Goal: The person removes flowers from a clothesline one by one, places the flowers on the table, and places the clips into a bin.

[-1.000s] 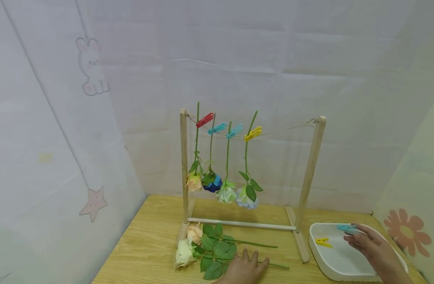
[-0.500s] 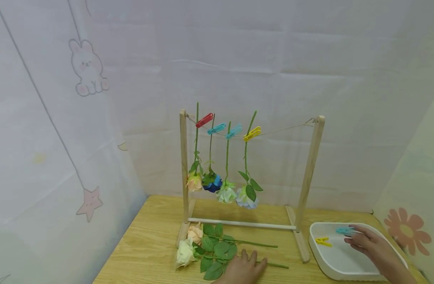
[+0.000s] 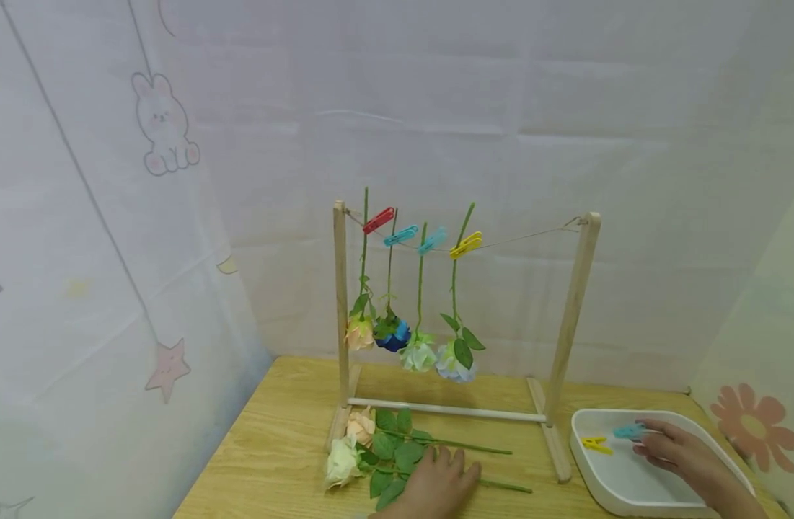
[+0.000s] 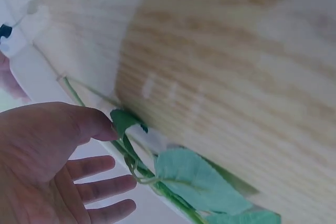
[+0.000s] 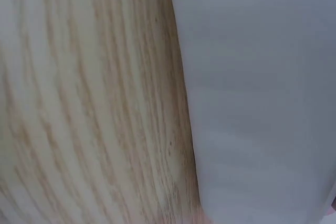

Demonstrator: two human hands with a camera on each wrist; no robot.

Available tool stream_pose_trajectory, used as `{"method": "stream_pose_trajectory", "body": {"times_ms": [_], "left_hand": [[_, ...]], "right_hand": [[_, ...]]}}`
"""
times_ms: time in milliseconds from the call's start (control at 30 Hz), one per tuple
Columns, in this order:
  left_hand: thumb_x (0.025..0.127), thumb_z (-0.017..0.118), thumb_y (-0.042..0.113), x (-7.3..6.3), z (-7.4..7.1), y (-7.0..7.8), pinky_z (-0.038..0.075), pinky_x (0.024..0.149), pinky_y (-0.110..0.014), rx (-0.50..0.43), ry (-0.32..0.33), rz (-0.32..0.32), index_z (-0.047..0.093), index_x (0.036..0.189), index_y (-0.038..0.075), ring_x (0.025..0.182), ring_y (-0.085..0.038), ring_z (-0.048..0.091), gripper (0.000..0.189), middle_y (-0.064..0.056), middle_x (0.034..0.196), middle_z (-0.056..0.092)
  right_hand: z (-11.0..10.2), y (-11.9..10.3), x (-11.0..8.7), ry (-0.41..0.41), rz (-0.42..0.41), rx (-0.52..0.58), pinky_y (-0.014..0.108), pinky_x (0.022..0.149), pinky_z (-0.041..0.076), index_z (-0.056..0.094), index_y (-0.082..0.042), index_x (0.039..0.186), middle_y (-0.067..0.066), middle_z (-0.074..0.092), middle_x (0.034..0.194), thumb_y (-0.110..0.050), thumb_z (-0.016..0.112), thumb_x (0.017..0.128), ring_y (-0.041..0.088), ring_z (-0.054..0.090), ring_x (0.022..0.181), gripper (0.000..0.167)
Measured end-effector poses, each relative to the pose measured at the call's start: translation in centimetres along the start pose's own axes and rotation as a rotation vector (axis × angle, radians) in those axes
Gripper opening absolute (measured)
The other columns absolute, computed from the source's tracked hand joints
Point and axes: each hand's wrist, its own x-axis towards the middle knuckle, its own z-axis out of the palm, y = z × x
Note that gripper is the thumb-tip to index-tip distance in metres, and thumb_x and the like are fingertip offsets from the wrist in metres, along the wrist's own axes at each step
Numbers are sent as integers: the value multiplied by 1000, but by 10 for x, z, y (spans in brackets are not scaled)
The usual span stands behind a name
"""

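In the head view my left hand (image 3: 439, 481) lies over the stem of a white artificial rose (image 3: 342, 461) on the table. The left wrist view shows its fingers extended and loosely spread, the thumb at a green leaf (image 4: 125, 121) by the stem. A peach rose (image 3: 360, 426) lies just behind the white one. Over the white tray (image 3: 588, 484), my right hand (image 3: 682, 455) pinches a light blue clothespin (image 3: 629, 431) by its fingertips. A yellow clothespin (image 3: 596, 445) lies in the tray's left part. The right wrist view misses the hand.
Behind the loose roses stands a wooden frame (image 3: 568, 324) with a string (image 3: 520, 238) across it. Several flowers hang there head down, held by a red clothespin (image 3: 378, 220), blue ones (image 3: 401, 236) and a yellow one (image 3: 466, 246). The tray sits right of the frame.
My left hand has shifted slightly left and away from me, toward the leaves. The right hand has come slightly nearer with the light blue clothespin. The hanging flowers stay put.
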Motion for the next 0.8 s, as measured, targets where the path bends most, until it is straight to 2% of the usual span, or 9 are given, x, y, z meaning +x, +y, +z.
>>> {"method": "stream_pose_trajectory", "body": {"times_ms": [67,133,200,267,367,467,633,700,800], "left_hand": [[101,60,44,1,-2,-3,59,77,-31,4,7,-5,59,134,39,97,-14,68,34,7,116,67],[100,60,43,2,-3,-7,59,77,-31,-23,-19,-4,59,135,39,97,-13,68,35,8,115,67],[101,60,44,3,-3,-10,59,79,-32,-65,-54,-12,58,136,39,99,-13,67,36,8,118,67],[100,61,46,4,-4,-13,59,81,-32,-93,-83,-26,57,137,38,100,-13,68,38,8,121,67],[95,65,52,5,-5,-18,59,83,-33,-117,-108,-48,55,138,38,103,-13,67,46,8,127,65],[92,70,51,5,-10,-23,58,83,-31,-130,-134,-58,54,140,38,103,-12,66,52,8,129,64],[91,76,37,7,-19,-33,58,85,-33,-194,-169,-97,52,144,37,103,-13,64,57,7,126,62],[92,76,33,8,-23,-37,58,85,-34,-210,-159,-121,52,144,36,103,-14,64,57,7,124,62],[91,77,31,9,-30,-43,59,82,-35,-209,-91,-150,54,140,34,101,-15,65,55,6,124,63]], "right_hand": [[-2,0,2,20,36,-23,26,91,56,62,-38,119,-15,69,113,-19,44,110,7,69,104,27],[-3,0,3,38,69,-53,28,91,57,62,-21,130,-9,69,114,-20,47,109,9,70,104,26],[-4,0,6,55,94,-90,31,91,57,54,1,139,-4,69,116,-22,49,109,11,70,103,39],[-5,1,8,65,106,-132,33,91,58,38,17,143,-1,68,118,-23,51,108,12,70,103,54],[-4,3,10,71,110,-184,34,90,58,26,22,144,2,67,118,-23,52,107,12,70,103,64],[-4,5,12,70,111,-214,33,89,58,23,23,144,3,67,118,-23,53,107,12,70,102,66],[-2,7,15,73,128,-225,32,88,58,24,23,143,3,67,116,-22,56,105,10,70,101,67],[-2,7,15,74,129,-225,31,87,58,24,23,143,2,67,115,-20,57,105,10,70,100,66],[-1,7,14,69,125,-235,29,86,58,24,23,142,2,67,114,-18,56,105,10,70,99,64]]}}
